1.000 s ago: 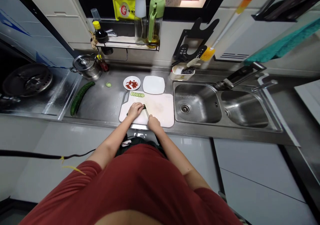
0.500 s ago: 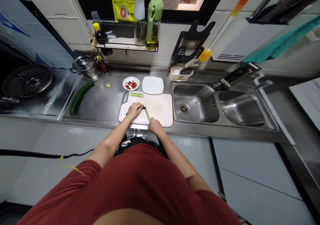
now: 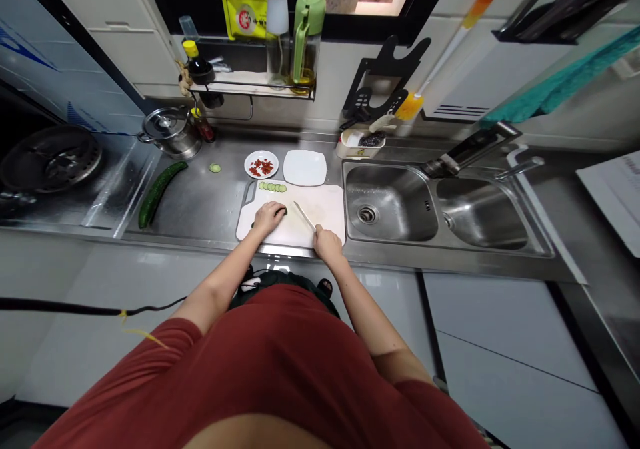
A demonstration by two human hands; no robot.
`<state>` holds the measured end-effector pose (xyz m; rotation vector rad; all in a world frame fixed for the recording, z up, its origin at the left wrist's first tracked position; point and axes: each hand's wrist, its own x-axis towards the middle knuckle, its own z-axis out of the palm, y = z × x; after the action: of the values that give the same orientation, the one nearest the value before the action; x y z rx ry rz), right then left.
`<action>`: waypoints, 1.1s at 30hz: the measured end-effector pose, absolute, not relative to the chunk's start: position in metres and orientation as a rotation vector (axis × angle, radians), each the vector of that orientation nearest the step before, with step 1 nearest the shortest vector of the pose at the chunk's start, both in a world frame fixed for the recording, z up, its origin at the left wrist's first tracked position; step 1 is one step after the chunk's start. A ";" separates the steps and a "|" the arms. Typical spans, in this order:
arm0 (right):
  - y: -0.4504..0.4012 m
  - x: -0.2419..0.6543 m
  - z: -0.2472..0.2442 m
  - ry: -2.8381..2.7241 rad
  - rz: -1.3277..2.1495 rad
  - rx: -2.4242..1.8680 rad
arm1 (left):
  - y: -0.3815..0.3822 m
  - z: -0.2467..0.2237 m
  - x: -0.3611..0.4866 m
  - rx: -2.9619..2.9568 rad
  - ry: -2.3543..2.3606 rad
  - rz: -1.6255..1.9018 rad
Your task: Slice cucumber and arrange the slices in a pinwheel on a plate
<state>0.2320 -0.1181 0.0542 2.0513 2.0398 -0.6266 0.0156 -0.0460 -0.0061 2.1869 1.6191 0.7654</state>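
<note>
A white cutting board (image 3: 325, 202) lies on the steel counter. On its left half, my left hand (image 3: 269, 218) is closed over a dark green cucumber piece (image 3: 285, 211), mostly hidden under the fingers. My right hand (image 3: 327, 243) grips the handle of a knife (image 3: 305, 216) at the board's right part; the blade points up and left, apart from the cucumber. A row of pale green slices (image 3: 273, 186) lies near the board's top left. Behind the board are a plate of chopped red pieces (image 3: 261, 164) and a bare white plate (image 3: 305, 168).
A whole cucumber (image 3: 159, 193) and a cut end (image 3: 215, 168) lie on the counter at left. Behind them stands a steel pot (image 3: 171, 132); a pan (image 3: 51, 158) is farther left. A double sink (image 3: 393, 204) adjoins the board's right side.
My right hand and the knife have moved right and slightly up, away from the cucumber piece. The left hand has barely moved. The whole view has shifted slightly.
</note>
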 end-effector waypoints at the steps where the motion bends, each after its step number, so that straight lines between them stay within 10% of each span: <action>1: -0.118 0.234 0.055 2.035 -0.599 2.057 | -0.046 -0.007 0.016 2.185 1.619 0.768; 33: -0.126 0.250 0.039 2.455 0.066 2.231 | -0.041 0.056 0.058 2.212 1.308 0.467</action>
<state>0.2497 -0.1265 0.0391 2.2308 2.4551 0.0655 0.0580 -0.0409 0.0557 2.2115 1.3083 0.4668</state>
